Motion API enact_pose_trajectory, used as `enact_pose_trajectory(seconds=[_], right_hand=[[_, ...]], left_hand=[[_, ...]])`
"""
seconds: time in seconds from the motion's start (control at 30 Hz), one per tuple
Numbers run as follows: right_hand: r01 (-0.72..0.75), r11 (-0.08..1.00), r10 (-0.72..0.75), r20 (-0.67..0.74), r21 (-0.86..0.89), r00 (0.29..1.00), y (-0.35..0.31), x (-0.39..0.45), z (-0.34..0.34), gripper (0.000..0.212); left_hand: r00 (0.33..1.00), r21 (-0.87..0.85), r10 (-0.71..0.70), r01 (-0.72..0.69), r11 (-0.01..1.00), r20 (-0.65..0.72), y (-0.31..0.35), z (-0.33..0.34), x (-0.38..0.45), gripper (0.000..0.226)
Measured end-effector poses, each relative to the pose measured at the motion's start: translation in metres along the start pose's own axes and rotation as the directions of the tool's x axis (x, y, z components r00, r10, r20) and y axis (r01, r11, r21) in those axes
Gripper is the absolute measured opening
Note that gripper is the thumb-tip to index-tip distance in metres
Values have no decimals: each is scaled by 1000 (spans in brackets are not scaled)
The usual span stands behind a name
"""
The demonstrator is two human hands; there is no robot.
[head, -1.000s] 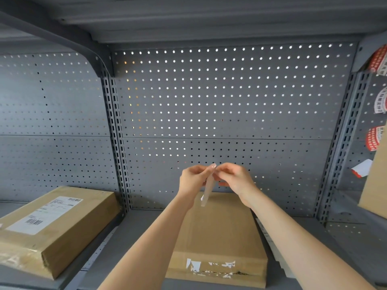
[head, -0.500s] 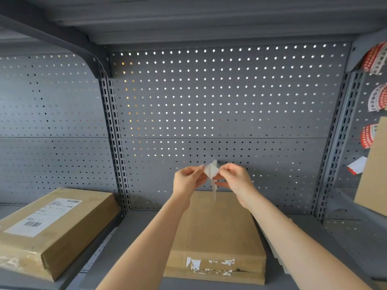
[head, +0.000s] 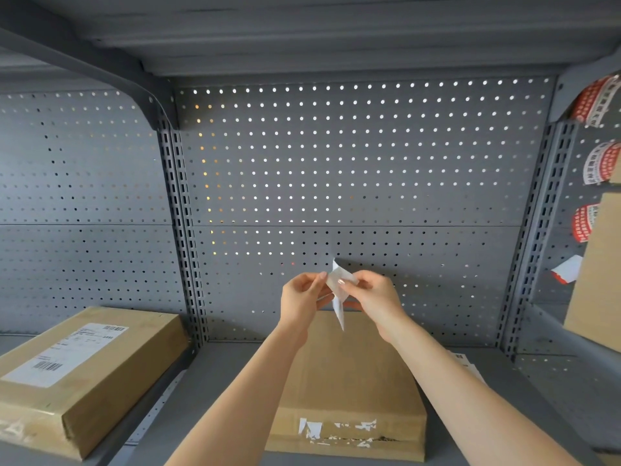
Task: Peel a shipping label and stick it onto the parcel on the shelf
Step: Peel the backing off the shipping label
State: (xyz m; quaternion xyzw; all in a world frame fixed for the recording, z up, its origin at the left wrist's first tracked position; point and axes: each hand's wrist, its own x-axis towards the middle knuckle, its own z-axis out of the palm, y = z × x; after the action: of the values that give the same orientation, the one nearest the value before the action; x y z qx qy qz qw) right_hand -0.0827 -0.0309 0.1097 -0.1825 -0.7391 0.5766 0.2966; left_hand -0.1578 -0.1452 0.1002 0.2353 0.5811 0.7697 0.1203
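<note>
A flat brown cardboard parcel lies on the grey shelf in the middle bay, with torn white label scraps on its front edge. Above its far end both hands hold a small white shipping label. My left hand pinches its left side. My right hand pinches its right side. The label is bent, one corner pointing up and a strip hanging down between the hands. Its printed face is hidden.
A second brown parcel with a white barcode label lies in the left bay. More white labels lie on the shelf right of the middle parcel. A cardboard box and red-and-white stickers are at the right. Perforated back panel behind.
The label was a narrow strip hanging between my fingertips; it has opened out, with one corner folded upward. Both hands stay together above the parcel, shifting only slightly.
</note>
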Motion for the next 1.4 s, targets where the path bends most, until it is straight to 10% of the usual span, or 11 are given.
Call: enact_pose_trajectory(seconds=[1.4], right_hand=[[-36,999,52,-595,38,802,3,-22,-87,14]], left_hand=[[856,35,-65,96,995,-512,-8,-72,-2,13]])
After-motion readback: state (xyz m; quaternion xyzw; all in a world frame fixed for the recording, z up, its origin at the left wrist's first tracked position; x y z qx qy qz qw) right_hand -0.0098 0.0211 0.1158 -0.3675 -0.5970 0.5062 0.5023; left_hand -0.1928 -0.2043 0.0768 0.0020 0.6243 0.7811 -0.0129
